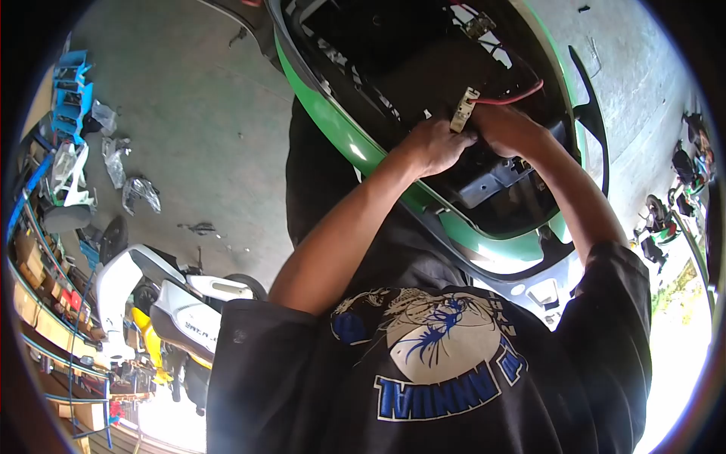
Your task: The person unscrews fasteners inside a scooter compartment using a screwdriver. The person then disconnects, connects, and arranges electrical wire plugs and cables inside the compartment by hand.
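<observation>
A cream-coloured plastic connector block (463,112) sticks up out of my left hand (440,145), whose thumb and fingers are closed around its lower end. From the block's upper part a red cable (518,97) curves off to the right, passing just above my right hand (508,129). That hand is curled close beside the connector. Its fingertips are hidden, so what it grips cannot be made out. Both hands are over the open black bay of a green scooter body (333,129). A dark metal bracket (484,185) lies in the bay below my hands.
A black curved grab rail (592,125) edges the scooter's right side. At left are a white motorbike (181,318), clear plastic wrapping (141,195), a blue plastic rack (72,98) and shelves with boxes (34,261). More motorbikes (658,216) stand at far right.
</observation>
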`<state>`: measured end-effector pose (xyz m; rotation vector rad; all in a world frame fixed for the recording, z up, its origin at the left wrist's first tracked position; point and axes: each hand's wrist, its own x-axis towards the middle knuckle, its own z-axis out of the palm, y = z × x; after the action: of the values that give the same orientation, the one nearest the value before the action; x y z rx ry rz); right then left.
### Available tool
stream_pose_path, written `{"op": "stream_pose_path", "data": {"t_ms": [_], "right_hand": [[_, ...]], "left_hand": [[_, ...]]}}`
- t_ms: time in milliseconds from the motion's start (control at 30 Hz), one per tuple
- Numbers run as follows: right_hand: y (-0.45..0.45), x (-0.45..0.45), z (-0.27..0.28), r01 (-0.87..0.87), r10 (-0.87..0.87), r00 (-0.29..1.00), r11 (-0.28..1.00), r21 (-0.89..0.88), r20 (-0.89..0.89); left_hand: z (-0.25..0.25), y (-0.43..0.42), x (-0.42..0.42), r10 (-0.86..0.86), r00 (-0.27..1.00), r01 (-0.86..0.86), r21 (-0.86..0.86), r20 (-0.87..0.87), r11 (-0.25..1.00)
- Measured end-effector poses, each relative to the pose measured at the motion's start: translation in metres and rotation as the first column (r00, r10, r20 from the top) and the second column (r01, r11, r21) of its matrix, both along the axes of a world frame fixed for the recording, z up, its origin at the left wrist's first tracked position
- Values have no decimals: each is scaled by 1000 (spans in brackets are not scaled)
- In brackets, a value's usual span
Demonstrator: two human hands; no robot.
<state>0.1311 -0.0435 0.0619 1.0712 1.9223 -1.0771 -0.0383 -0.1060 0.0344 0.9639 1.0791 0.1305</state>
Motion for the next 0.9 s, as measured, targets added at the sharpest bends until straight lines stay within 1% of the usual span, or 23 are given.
{"op": "stream_pose_path", "data": {"t_ms": [33, 67, 100, 133, 167, 200, 233, 300, 333, 367, 433, 467, 500, 567, 600, 633, 667, 700, 733, 767, 833, 867, 900], "right_hand": [[-1, 3, -2, 18, -19, 999, 1000, -17, -27], [0, 0, 7, -52, 53, 999, 997, 62, -10], [-1, 3, 3, -27, 28, 1000, 997, 73, -10], [-3, 7, -8, -20, 25, 999, 992, 126, -35], [-9, 13, -16, -8, 18, 998, 986, 168, -59], [-13, 9, -21, -43, 60, 997, 963, 265, -57], [-16, 9, -22, -13, 29, 998, 963, 269, -58], [-23, 3, -23, 59, 34, 984, 866, 496, -176], [-23, 1, -24, 181, -81, 973, 849, 496, -217], [-19, -6, -21, 215, -116, 968, 839, 499, -222], [-12, -12, -16, 236, -217, 972, 892, 386, -93], [-19, -7, -29, 225, -147, 972, 810, 542, -185], [-18, -7, -20, 250, -171, 966, 797, 549, -192], [-18, -7, 4, 79, -87, 996, 924, 374, 5], [-23, -5, 21, 105, -111, 994, 919, 381, -4], [-34, -2, 41, 252, -244, 967, 904, 345, -66], [-49, 1, 59, 394, -375, 919, 869, 299, -123], [-64, 4, 74, 425, -347, 903, 810, 405, -255], [-81, 7, 87, 464, -300, 877, 729, 504, -374], [-99, 7, 99, 492, -331, 865, 705, 511, -376], [-134, 2, 120, 707, -505, 701, 398, 584, -504], [-150, 0, 127, 721, -534, 681, 368, 588, -501], [-167, -1, 134, 768, -630, 603, 294, 568, -489]], "left_hand": [[-3, 1, -1, -51, 995, 52, 10, -88, 999], [3, 6, -3, -72, 993, 74, 24, -89, 997], [8, 8, -8, 40, 991, -22, 133, -130, 991], [13, 12, -14, 152, 976, -111, 241, -155, 964], [15, 18, -18, 182, 971, -122, 331, -155, 936], [13, 24, -22, 143, 976, -83, 329, -161, 941], [12, 31, -27, 105, 980, -44, 335, -168, 941], [16, 35, -33, 73, 982, -11, 338, -172, 941], [13, 33, -36, 53, 983, 33, 448, -178, 893], [8, 29, -38, 17, 983, 68, 452, -183, 889], [4, 23, -38, 115, 961, 80, 652, -251, 754], [9, 24, -37, 146, 972, 19, 684, -182, 729], [16, 27, -36, 122, 975, 42, 692, -187, 720], [29, 31, -36, 46, 980, 112, 735, -192, 668], [35, 35, -33, 1, 968, 185, 721, -249, 668], [38, 36, -35, -22, 966, 207, 724, -257, 658], [39, 37, -37, -69, 943, 301, 743, -327, 597], [41, 38, -38, -113, 912, 392, 755, -395, 526], [45, 38, -36, -160, 898, 419, 681, -411, 601], [43, 37, -37, -193, 900, 421, 663, -391, 619], [48, 35, -33, -300, 839, 539, 617, -454, 573], [49, 40, -30, -335, 828, 560, 620, -450, 550], [52, 43, -28, -411, 751, 660, 554, -517, 508]]}}
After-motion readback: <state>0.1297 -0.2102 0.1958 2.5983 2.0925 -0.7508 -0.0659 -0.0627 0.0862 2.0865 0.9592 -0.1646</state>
